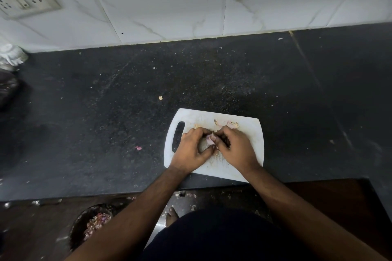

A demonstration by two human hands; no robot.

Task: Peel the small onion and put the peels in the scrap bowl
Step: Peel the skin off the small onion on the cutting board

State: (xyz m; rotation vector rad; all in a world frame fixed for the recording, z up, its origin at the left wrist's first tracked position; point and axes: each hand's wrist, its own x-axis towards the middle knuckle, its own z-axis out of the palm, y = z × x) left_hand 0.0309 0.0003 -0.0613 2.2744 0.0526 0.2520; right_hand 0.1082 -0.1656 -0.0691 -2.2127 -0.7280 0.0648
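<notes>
**Peels may scatter before reaching the scrap bowl**

Head view: Both hands work over the white cutting board (252, 133), which lies on the dark surface (106, 112) close to its near edge. The left hand (192, 150) curls its fingers (199, 132) round the small onion (210, 141), cradling it just above the middle of the board. The right hand (235, 148) meets it from the other side, thumb and fingertips pinched at the onion's skin; how much skin it has hold of cannot be told, since the fingers hide most of the bulb. Loose peels (228, 124) lie on the board beyond the hands, near its far edge. A pink scrap (138, 148) sits on the surface left of the board, and a pale flake (160, 97) lies further back.

The scrap bowl (93, 224) stands well apart from the board, down on the floor to the near left and partly hidden behind the left forearm, already holding pinkish peelings.

The likely trouble is the papery skin tearing into small bits as it is pulled, so pieces drop onto the board or the surface instead of the bowl. The onion, small and probably slick, could slip from the left hand if the right hand tugs hard. Carrying light peels from the board down to the low bowl risks dropping some on the floor.
</notes>
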